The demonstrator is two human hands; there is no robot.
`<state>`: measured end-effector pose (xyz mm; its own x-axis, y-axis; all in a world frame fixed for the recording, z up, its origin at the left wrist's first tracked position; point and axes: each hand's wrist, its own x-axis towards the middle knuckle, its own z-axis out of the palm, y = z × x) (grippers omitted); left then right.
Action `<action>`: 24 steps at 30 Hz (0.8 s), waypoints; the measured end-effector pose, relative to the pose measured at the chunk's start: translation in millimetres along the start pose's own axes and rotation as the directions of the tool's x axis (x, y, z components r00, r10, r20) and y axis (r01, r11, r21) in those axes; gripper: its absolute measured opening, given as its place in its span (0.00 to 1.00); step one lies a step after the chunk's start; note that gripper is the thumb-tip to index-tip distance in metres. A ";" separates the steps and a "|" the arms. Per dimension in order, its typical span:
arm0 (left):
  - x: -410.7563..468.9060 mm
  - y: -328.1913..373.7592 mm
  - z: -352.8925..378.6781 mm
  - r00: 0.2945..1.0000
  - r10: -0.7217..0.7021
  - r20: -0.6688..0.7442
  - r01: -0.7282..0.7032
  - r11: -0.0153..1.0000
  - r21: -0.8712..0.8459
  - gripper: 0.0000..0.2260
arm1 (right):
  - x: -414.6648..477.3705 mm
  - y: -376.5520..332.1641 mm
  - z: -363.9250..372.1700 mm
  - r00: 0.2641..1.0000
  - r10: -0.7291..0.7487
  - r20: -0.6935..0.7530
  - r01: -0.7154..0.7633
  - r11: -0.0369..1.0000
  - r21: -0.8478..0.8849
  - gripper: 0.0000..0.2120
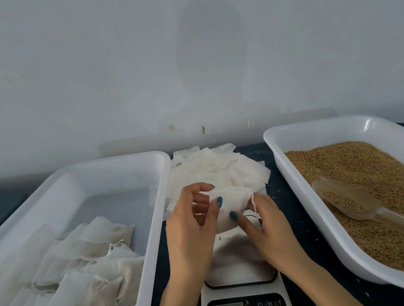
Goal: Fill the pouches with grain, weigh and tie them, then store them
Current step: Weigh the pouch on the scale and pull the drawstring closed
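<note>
Left hand (193,215) and right hand (269,224) both pinch one white fabric drawstring pouch (232,199), thumbs on its near face, fingers curled behind. It hangs just above the grey digital kitchen scale (240,261), at the middle of the bench's near edge. A thin white drawstring (253,203) dangles at the pouch's right end. The pouch looks fairly flat; cannot tell if it holds grain.

Judgement: the mouth is being worked open or drawn shut. Best done with one hand anchoring the body and the other pulling the string evenly, mouth kept up. Hands off before reading the display; its digits are blurred.

Dark blue bench (291,206), stray grains on it.
- Left side: white plastic rectangular tray (160,179) with filled tied pouches (89,266).
- Right side: second white plastic tray (274,153) of golden-brown grain (362,164), translucent plastic scoop (345,198) lying in it.
- Back centre: heap of flat empty white pouches (220,166).

Pale grey wall (120,63) behind, scuffed near its foot.
</note>
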<state>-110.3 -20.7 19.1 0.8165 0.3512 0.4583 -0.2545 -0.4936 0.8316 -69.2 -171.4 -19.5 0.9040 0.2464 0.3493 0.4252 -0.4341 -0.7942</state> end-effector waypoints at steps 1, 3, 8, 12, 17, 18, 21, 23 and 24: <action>0.7 6.4 -4.2 1.000 0.024 -0.013 -0.023 0.999 0.044 0.13 | 4.3 -3.0 0.8 1.000 -0.008 -0.029 0.009 1.000 0.003 0.21; 2.5 19.5 -14.9 0.997 0.075 -0.025 -0.070 0.982 0.176 0.11 | 14.3 -13.7 4.0 1.000 -0.030 -0.006 0.030 0.998 0.049 0.20; 6.5 61.6 -51.7 0.985 0.150 -0.080 -0.097 0.883 0.459 0.11 | 48.0 -59.8 28.4 0.977 -0.156 0.144 0.141 0.984 0.110 0.13; 30.4 59.8 -106.3 1.000 0.004 0.007 -0.007 0.787 0.617 0.18 | 76.9 -101.6 57.7 0.924 -0.273 0.267 0.258 0.962 0.091 0.15; 74.8 18.2 -144.2 0.898 -0.373 0.232 0.095 0.681 0.726 0.18 | 105.1 -122.6 98.3 0.820 -0.278 0.499 0.390 0.911 -0.132 0.12; 80.6 6.5 -144.8 0.859 -0.436 0.269 0.118 0.680 0.723 0.16 | 107.7 -122.3 105.0 0.804 -0.263 0.534 0.424 0.882 -0.205 0.09; 90.0 -29.5 -140.2 0.759 -0.570 0.313 0.199 0.662 0.723 0.08 | 109.7 -122.6 120.3 0.791 -0.233 0.566 0.506 0.768 -0.392 0.08; 89.7 -47.4 -134.3 0.722 -0.605 0.337 0.241 0.675 0.697 0.17 | 106.6 -126.1 129.0 0.771 -0.214 0.599 0.548 0.701 -0.455 0.06; 88.0 -54.9 -132.1 0.723 -0.604 0.336 0.246 0.680 0.691 0.21 | 105.2 -128.3 132.7 0.757 -0.182 0.628 0.558 0.679 -0.476 0.03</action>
<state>-92.9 142.5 55.3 0.9181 0.2843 -0.2761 0.3861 -0.7989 0.4612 -34.4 25.2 53.2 0.5793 0.8094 0.0966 0.8145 -0.5701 -0.1075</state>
